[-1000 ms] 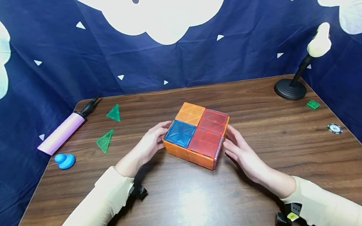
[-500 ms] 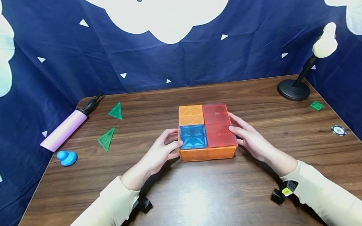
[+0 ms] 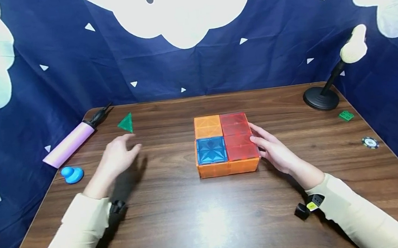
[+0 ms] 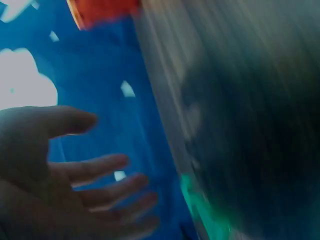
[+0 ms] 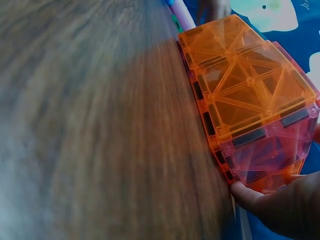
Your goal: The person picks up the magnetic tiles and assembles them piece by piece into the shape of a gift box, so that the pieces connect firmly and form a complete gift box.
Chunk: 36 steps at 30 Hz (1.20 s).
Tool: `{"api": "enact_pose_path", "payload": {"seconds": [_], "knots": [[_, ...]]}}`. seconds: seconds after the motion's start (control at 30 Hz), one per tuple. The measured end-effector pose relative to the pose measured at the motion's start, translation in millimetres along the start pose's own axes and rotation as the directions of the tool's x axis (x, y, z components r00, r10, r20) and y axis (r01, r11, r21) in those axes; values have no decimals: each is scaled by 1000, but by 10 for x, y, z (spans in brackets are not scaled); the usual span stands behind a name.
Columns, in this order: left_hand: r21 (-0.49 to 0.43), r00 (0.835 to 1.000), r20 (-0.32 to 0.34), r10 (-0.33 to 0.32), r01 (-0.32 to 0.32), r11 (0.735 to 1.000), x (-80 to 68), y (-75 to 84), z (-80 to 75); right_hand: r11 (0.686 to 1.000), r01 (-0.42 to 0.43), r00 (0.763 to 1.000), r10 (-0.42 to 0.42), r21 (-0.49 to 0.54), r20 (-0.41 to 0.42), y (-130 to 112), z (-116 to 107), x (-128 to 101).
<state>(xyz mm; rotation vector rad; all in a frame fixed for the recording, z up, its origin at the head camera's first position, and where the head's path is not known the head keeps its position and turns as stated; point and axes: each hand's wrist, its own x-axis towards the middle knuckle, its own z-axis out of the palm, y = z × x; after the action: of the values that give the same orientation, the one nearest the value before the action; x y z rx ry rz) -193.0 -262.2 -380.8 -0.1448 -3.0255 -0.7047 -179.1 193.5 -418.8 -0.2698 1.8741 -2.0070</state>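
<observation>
A flat box of magnetic tiles (image 3: 224, 145) sits mid-table, its top made of orange, blue and red squares and its sides orange. My right hand (image 3: 268, 145) rests with straight fingers against the box's right side; in the right wrist view a fingertip (image 5: 245, 192) touches the low corner of the box (image 5: 245, 95). My left hand (image 3: 118, 154) hovers over the table to the left, fingers relaxed and holding nothing. The left wrist view is blurred; it shows the spread left hand (image 4: 75, 170) and a green shape (image 4: 205, 215) below it.
A green triangle tile (image 3: 125, 123), a pink pump (image 3: 70, 143) and a small blue toy (image 3: 71, 174) lie at the left. At the right are a black-based stand (image 3: 322, 99), a green brick (image 3: 346, 115) and a poker chip (image 3: 370, 142). Blue cloth hangs behind the table (image 3: 209, 220).
The box was turned square to me. My left hand then let go of it and swung left, now covering the spot where a second green triangle lay. The right hand stays on the box.
</observation>
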Motion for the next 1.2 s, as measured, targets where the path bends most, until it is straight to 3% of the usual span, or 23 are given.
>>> {"api": "enact_pose_path", "payload": {"seconds": [0.13, 0.27, 0.33, 0.47, 0.6, 0.73, 0.83, 1.0, 1.2], "knots": [[190, 997, 41, -71, 62, 980, -44, -339, -105, 1000, 7, 1000, -7, -9, 7, -4, 18, 11], [242, 993, 83, -88, 65, 968, -76, -427, -108, 1000, 10, 1000, -10, -16, 9, -13, 28, 10], [240, 992, 105, -68, 41, 970, -88, -381, -89, 1000, 7, 1000, -7, -13, 6, -17, 30, 7], [221, 992, 116, 41, -66, 973, -112, -223, 29, 1000, 3, 1000, -3, -4, -1, -25, 29, 8], [205, 980, 115, 165, -186, 961, -169, 7, 225, 1000, 2, 1000, -2, -5, 1, -25, 25, 12], [225, 969, 121, 217, -240, 944, -184, 234, 324, 1000, 1, 1000, -1, -2, 1, -14, 20, 11], [295, 978, 132, 164, -197, 935, -104, 294, 324, 1000, -1, 1000, 1, 4, -3, -10, 19, 6], [378, 985, 171, 9, -74, 923, 6, 269, 305, 1000, -16, 1000, 16, 6, -7, -4, 26, -9], [379, 984, 178, -20, -50, 924, 12, 278, 337, 1000, -6, 1000, 6, 1, -6, -8, 21, -26]]}}
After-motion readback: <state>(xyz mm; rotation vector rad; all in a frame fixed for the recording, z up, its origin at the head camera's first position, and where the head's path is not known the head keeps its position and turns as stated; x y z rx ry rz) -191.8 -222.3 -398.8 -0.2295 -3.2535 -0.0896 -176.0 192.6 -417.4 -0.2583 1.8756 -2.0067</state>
